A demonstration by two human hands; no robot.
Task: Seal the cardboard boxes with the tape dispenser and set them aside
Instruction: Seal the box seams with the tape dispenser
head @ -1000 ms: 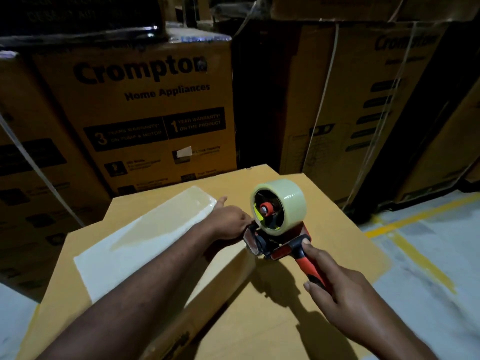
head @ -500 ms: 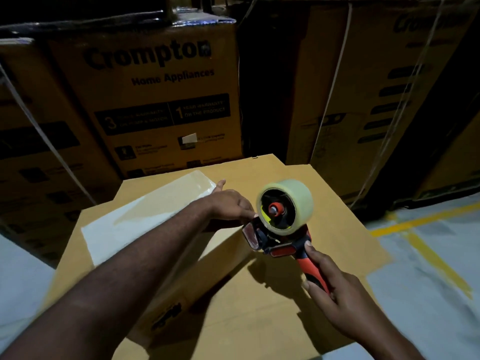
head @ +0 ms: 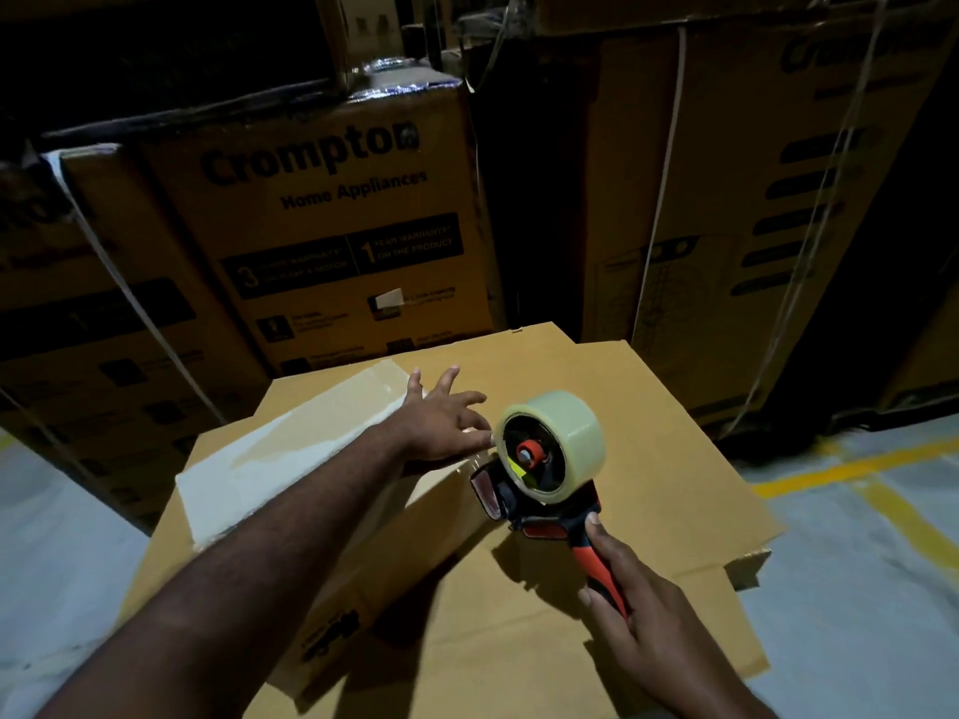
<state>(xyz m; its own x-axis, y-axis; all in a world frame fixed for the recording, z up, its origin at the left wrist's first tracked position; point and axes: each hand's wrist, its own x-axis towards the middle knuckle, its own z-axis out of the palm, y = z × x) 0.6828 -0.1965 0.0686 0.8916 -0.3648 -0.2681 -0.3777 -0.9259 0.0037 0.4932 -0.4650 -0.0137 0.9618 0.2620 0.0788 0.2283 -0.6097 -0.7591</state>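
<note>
A brown cardboard box (head: pixel 373 542) lies in front of me on a larger flat cardboard sheet (head: pixel 664 459). A wide strip of clear tape (head: pixel 290 448) runs along the box's top. My left hand (head: pixel 441 422) lies flat on the box's right end with its fingers spread. The tape dispenser (head: pixel 545 459), red and black with a pale tape roll, sits just right of that hand at the box's end. My right hand (head: pixel 638 620) grips its red handle.
Tall printed cartons (head: pixel 332 220) stand stacked behind the box, and more strapped cartons (head: pixel 752 199) rise at the right. Grey floor with yellow lines (head: pixel 851 469) shows at the right, and pale floor (head: pixel 62 563) at the left.
My left hand has gone from curled at the dispenser's mouth to flat and spread on the box top. The dispenser stays at the box's right end.
</note>
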